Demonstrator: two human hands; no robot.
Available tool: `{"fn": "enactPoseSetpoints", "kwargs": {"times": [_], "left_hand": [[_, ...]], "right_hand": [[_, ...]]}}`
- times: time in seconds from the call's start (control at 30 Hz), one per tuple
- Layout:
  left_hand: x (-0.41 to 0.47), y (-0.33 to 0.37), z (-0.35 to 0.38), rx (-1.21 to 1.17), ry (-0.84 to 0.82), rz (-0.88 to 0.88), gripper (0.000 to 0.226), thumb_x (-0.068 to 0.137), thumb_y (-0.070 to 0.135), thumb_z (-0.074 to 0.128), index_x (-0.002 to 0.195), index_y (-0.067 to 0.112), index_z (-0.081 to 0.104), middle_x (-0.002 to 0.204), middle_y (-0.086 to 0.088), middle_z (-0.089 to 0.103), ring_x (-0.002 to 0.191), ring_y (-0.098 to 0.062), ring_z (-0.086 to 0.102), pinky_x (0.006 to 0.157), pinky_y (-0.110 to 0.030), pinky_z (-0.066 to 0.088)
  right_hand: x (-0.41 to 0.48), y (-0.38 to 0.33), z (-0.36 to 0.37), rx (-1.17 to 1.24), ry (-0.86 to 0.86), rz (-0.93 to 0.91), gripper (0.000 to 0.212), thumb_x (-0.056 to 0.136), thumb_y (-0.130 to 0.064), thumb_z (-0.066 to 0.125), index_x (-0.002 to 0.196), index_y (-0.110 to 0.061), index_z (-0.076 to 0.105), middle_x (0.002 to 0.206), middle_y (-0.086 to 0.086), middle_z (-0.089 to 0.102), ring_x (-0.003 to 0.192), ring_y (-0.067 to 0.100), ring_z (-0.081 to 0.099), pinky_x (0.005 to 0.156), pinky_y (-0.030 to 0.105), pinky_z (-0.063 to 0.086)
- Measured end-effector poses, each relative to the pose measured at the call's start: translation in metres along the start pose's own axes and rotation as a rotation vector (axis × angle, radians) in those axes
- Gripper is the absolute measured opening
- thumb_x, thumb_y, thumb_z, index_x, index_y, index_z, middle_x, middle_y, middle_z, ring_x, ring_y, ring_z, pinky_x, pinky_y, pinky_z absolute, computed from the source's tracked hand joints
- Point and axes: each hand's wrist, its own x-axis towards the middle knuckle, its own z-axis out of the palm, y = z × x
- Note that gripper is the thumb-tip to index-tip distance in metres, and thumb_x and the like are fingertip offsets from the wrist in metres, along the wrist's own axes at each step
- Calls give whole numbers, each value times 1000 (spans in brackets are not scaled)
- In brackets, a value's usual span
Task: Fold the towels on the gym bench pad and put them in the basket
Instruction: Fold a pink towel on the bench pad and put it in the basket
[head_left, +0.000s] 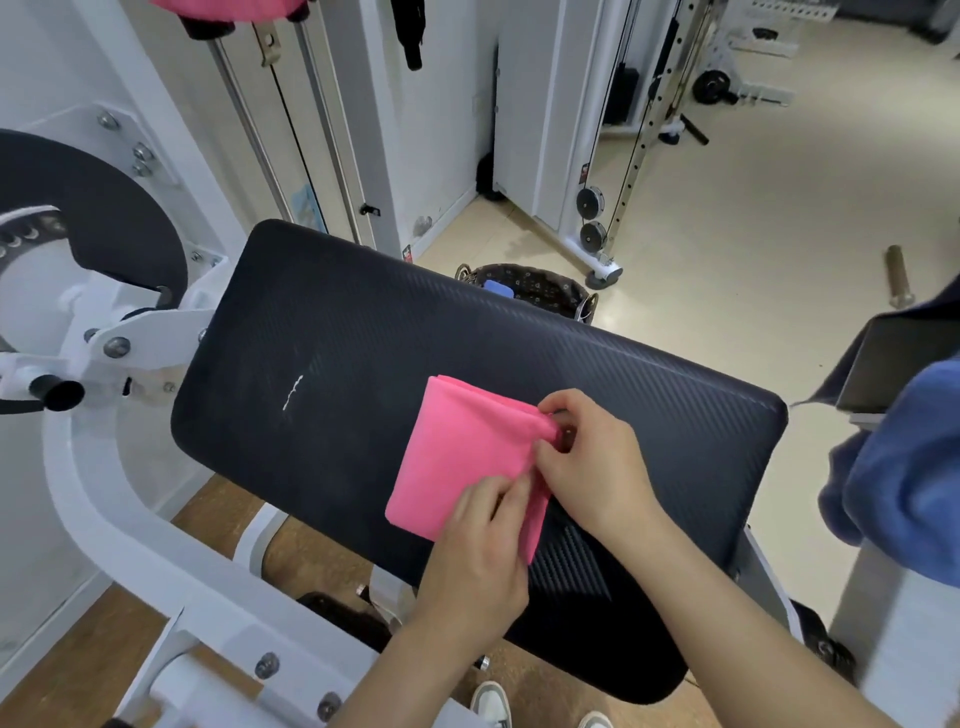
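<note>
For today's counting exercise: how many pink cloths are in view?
2. One pink towel lies on the bench pad, pinched by the left hand and right hand; another pink cloth shows at the top edge, mostly cut off. More may hide in the basket.

No legible text anywhere.

- Bench pad: short white mark left of centre. It is a wavy line, perhaps a logo; no letters can be made out.
- White column, far side: small red-and-black sticker at its foot, too small to read.
- Perforated upright, far right: second sticker just left of it, above the two pulleys. It is dark with a touch of red, and blurred.

No numbers or signs readable.
</note>
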Motion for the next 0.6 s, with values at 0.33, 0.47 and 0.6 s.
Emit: {"fn": "enactPoseSetpoints", "kwargs": {"times": [0.33,0.47,0.6], "left_hand": [[-6,-6,16,86,-34,60,57,82,0,63,137,8,47,108,-4,52,91,-19,54,72,-31,54],[-6,-5,18,110,-44,67,66,78,-4,58,141,10,42,108,-3,50,88,-20,52,72,-30,53],[-13,-6,24,130,-42,51,52,84,12,48,136,10,46,106,-4,52,87,-19,54,68,-28,54]], "right_hand": [[4,12,8,-227,65,-75,22,82,-11,56,102,-21,60,97,-6,51,86,15,52,68,26,37],[13,14,1,-309,45,-110,25,85,-14,55,107,-22,63,103,-4,52,91,18,54,68,28,39],[23,13,-7,-402,-42,-181,30,86,-16,59,115,-24,61,103,-5,59,97,19,53,77,32,46]]}}
